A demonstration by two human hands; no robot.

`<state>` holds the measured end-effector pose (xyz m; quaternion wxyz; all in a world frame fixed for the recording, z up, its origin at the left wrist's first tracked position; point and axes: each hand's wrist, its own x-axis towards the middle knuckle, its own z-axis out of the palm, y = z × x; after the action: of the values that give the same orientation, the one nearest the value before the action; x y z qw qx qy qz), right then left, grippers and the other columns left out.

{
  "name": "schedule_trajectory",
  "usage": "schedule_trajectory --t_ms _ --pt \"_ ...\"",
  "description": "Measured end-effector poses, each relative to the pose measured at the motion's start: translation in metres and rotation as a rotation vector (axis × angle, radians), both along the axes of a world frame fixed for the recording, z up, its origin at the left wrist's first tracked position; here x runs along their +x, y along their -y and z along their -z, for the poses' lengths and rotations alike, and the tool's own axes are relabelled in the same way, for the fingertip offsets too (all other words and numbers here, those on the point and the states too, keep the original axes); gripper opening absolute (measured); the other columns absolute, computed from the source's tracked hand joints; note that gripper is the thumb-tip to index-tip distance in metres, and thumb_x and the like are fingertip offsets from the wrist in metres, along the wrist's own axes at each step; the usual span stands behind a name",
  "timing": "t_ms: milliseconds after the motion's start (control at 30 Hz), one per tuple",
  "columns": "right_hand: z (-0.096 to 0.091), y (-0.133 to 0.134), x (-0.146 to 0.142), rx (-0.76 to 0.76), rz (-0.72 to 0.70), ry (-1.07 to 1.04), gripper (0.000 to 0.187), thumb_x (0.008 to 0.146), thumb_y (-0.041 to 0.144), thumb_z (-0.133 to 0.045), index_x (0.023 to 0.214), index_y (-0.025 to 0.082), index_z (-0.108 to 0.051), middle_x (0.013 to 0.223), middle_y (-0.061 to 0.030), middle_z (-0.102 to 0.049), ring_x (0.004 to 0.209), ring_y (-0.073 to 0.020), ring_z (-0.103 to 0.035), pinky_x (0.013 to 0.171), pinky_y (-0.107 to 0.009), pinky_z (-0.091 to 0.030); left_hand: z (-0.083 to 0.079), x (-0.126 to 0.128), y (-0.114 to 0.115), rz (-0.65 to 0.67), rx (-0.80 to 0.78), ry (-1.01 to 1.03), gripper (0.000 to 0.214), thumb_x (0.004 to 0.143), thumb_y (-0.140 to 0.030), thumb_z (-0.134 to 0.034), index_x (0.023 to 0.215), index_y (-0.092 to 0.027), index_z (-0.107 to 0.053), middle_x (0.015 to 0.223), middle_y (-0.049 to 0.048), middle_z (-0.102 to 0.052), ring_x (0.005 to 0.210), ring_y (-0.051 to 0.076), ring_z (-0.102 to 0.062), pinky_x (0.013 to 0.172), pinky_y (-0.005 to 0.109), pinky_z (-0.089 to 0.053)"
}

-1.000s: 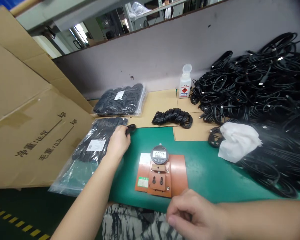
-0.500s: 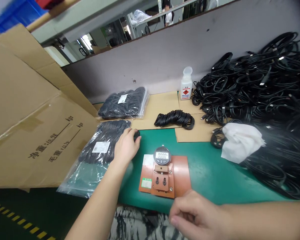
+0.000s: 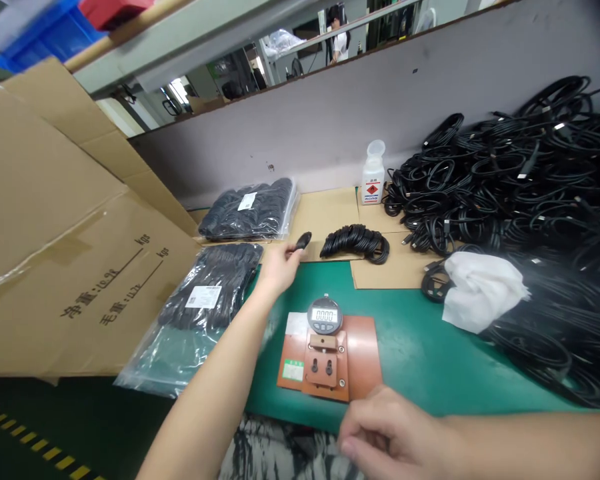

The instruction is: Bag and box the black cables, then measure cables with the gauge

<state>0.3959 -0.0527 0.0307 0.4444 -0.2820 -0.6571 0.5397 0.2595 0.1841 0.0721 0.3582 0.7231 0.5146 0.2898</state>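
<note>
Pinched in my left hand (image 3: 280, 268) is a small black coiled cable (image 3: 304, 241), just left of a row of coiled black cables (image 3: 355, 241) on cardboard. Below it, a digital dial gauge (image 3: 325, 315) reading 0.000 is mounted on an orange-brown fixture (image 3: 363, 353). My right hand (image 3: 387, 427) rests curled near the table's front edge, beside the fixture's lower right corner; its fingers are folded in, and whether anything is inside them is hidden. A clear bag of black cables (image 3: 203, 270) with a white label lies left of my left forearm.
Another bag of cables (image 3: 247, 208) lies against the back wall. A white bottle (image 3: 373, 175) stands right of it. Loose black cables (image 3: 505, 180) heap up on the right, with a white cloth (image 3: 485, 287) in front. A large cardboard box (image 3: 70, 247) stands at left.
My left hand has moved right and a little away from me, from beside the front bag to near the row of coiled cables, carrying the coiled cable. My right hand has stayed put.
</note>
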Motion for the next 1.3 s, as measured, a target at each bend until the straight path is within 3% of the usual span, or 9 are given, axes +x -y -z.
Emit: schedule_trajectory --t_ms 167,233,333,433,600,833,1000,1200,1300 --pt "-0.003 0.0 0.002 0.019 0.009 0.013 0.016 0.088 0.018 -0.053 0.076 0.013 -0.06 0.049 0.0065 -0.04 0.038 -0.0059 -0.036 0.039 -0.018 -0.027 -0.015 -0.058 0.114 -0.115 -0.158 0.389 0.022 0.097 -0.035 -0.051 0.105 -0.016 -0.06 0.096 0.0071 -0.071 0.089 0.017 -0.071 0.08 0.032 -0.059" --pt "-0.003 0.002 0.004 -0.003 0.015 0.032 0.013 0.09 0.019 -0.054 0.084 0.011 -0.062 0.05 0.0064 -0.041 0.038 -0.006 -0.036 0.038 -0.018 -0.027 -0.011 -0.072 0.171 -0.18 -0.43 0.773 0.018 0.091 -0.033 -0.066 0.1 -0.018 -0.065 0.083 0.0029 -0.072 0.076 0.013 -0.07 0.072 0.025 -0.059" --pt "-0.001 0.005 0.007 -0.058 0.008 0.015 0.019 0.092 0.022 -0.057 0.106 0.01 -0.06 0.053 0.0062 -0.047 0.039 -0.0065 -0.037 0.039 -0.018 -0.029 0.002 -0.073 0.239 -0.217 -0.666 1.004 0.019 0.085 -0.035 -0.074 0.093 -0.018 -0.07 0.074 0.0027 -0.073 0.068 0.013 -0.068 0.066 0.022 -0.056" --pt "-0.001 0.008 0.007 -0.123 -0.049 -0.052 0.023 0.093 0.027 -0.061 0.11 0.011 -0.059 0.06 0.0009 -0.059 0.043 -0.0085 -0.047 0.041 -0.018 -0.036 0.014 -0.061 0.276 -0.242 -0.76 0.996 0.023 0.083 -0.038 -0.077 0.092 -0.018 -0.072 0.08 0.0052 -0.076 0.072 0.014 -0.069 0.071 0.024 -0.055" --pt "-0.003 0.01 0.005 -0.313 -0.154 -0.096 0.015 0.098 0.028 -0.056 0.099 0.013 -0.06 0.075 -0.0093 -0.071 0.061 -0.0157 -0.068 0.05 -0.021 -0.049 0.02 -0.05 0.291 -0.137 -0.715 0.945 0.035 0.078 -0.041 -0.08 0.1 -0.017 -0.067 0.096 0.01 -0.076 0.089 0.02 -0.069 0.085 0.029 -0.053" --pt "-0.002 0.009 0.009 -0.103 -0.147 -0.001 0.011 0.097 0.022 -0.053 0.094 0.013 -0.059 0.068 -0.0067 -0.069 0.056 -0.0132 -0.063 0.048 -0.02 -0.045 0.022 -0.044 0.28 -0.156 -0.837 0.834 0.028 0.085 -0.036 -0.074 0.101 -0.02 -0.059 0.089 0.0047 -0.075 0.078 0.015 -0.07 0.074 0.024 -0.055" --pt "-0.003 0.008 0.011 -0.061 -0.022 0.087 0.013 0.093 0.025 -0.064 0.089 0.016 -0.056 0.057 0.0049 -0.051 0.044 -0.0072 -0.044 0.042 -0.018 -0.035 0.022 -0.044 0.275 -0.133 -0.892 0.809 0.029 0.08 -0.033 -0.078 0.1 -0.019 -0.062 0.089 0.001 -0.067 0.072 0.01 -0.063 0.07 0.023 -0.057" --pt "-0.003 0.006 0.01 -0.041 -0.126 0.025 0.018 0.096 0.027 -0.061 0.083 0.018 -0.053 0.058 0.0011 -0.062 0.046 -0.0084 -0.054 0.044 -0.018 -0.038 0.031 -0.045 0.274 -0.041 -1.03 1.038 0.023 0.077 -0.022 -0.081 0.092 -0.016 -0.065 0.082 0.0014 -0.066 0.07 0.012 -0.066 0.053 0.017 -0.057" --pt "-0.003 0.006 0.011 -0.012 -0.127 0.046 0.021 0.098 0.032 -0.057 0.083 0.018 -0.053 0.054 0.003 -0.056 0.043 -0.0085 -0.049 0.043 -0.02 -0.035 0.037 -0.046 0.275 0.067 -1.104 1.254 0.024 0.076 -0.02 -0.082 0.096 -0.014 -0.068 0.082 0.0035 -0.068 0.073 0.015 -0.071 0.05 0.019 -0.059"
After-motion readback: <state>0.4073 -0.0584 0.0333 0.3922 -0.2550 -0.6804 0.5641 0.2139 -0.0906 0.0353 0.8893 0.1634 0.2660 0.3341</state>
